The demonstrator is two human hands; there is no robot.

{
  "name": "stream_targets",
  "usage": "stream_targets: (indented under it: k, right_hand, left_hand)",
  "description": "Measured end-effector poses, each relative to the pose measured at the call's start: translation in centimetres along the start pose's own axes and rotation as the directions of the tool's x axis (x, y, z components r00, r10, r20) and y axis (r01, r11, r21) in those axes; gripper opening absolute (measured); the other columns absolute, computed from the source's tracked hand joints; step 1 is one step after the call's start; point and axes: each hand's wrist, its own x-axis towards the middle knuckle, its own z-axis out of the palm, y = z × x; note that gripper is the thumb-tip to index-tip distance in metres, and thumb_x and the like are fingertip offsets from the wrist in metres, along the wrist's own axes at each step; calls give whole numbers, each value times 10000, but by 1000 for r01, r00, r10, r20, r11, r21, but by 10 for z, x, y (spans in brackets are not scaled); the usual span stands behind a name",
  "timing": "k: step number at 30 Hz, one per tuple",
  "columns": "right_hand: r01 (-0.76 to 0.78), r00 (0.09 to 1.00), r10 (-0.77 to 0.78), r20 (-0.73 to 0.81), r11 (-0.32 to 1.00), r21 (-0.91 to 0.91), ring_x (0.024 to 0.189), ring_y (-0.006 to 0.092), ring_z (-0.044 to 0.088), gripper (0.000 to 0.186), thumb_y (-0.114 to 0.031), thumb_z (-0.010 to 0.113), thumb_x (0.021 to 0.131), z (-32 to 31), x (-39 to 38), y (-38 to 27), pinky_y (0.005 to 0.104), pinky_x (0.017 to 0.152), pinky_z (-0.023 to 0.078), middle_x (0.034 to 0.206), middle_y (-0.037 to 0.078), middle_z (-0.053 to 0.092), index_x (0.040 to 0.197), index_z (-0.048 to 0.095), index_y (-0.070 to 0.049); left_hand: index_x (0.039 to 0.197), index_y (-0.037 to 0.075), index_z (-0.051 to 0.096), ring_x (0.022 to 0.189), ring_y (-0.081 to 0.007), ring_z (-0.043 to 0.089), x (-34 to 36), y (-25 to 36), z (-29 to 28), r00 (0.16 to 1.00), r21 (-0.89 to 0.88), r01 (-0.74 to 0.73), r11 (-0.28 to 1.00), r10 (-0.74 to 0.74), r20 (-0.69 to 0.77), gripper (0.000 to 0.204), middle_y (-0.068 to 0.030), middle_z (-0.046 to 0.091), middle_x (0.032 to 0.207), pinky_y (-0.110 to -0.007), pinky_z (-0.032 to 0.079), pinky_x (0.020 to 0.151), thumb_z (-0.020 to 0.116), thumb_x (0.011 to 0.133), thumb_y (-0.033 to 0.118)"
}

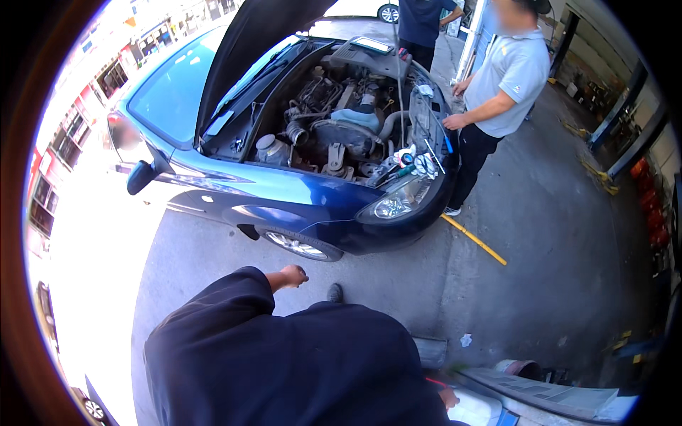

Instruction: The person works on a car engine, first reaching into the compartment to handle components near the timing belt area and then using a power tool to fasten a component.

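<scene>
My left hand (293, 276) hangs in front of me, beside the front wheel (298, 245) of a dark blue car (284, 202). Its fingers are curled closed, and a small dark patch shows at them; what they hold, if anything, is too small to name. Low on the right, my right hand (449, 397) shows only in part past my dark clothing. It is close to a white container (474, 410) and a thin red thing (436, 383); its fingers are mostly hidden. The car's hood (238, 67) stands raised over the engine (348, 121).
Tools and a crumpled cloth (425, 165) lie above the headlight (394, 206). A person in a grey shirt (515, 82) stands at the car's front, another in dark clothes (419, 28) behind. A yellow bar (474, 240) lies on the floor. Lift posts (639, 142) stand far right.
</scene>
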Motion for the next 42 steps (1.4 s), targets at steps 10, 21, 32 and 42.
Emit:
stream_targets:
  k: [10,21,32,42]
  right_hand:
    - [139,989,-134,66,987,-81,1096,434,645,652,-256,635,796,37,-80,-164,528,929,520,1253,266,622,1374,472,-3]
    - [597,742,-596,308,796,99,1192,441,574,723,-209,695,734,124,-169,-255,480,1017,457,1297,266,595,1375,486,50]
    - [515,824,-462,329,852,-94,1141,405,632,682,-257,715,726,46,-219,-266,450,974,488,1201,261,661,1344,548,-18]
    - [277,883,-210,420,955,-105,1102,433,635,604,-279,701,741,59,-147,-198,465,946,497,1154,292,656,1253,584,18]
  left_hand:
    - [1109,38,712,762,-225,721,39,-89,-44,956,-400,292,869,-257,141,362,-101,738,957,-363,589,642,638,916,334]
    - [1011,103,724,662,-235,681,106,-231,-61,907,-619,401,675,-389,164,291,-88,738,862,-404,526,549,594,923,348]
    - [1105,26,657,859,-285,720,123,-200,-57,894,-499,438,748,-303,331,282,-132,720,1053,-401,555,672,600,976,270]
    - [1162,43,637,780,-256,707,186,-85,-104,895,-549,415,726,-218,388,306,-123,712,956,-366,547,648,607,965,275]
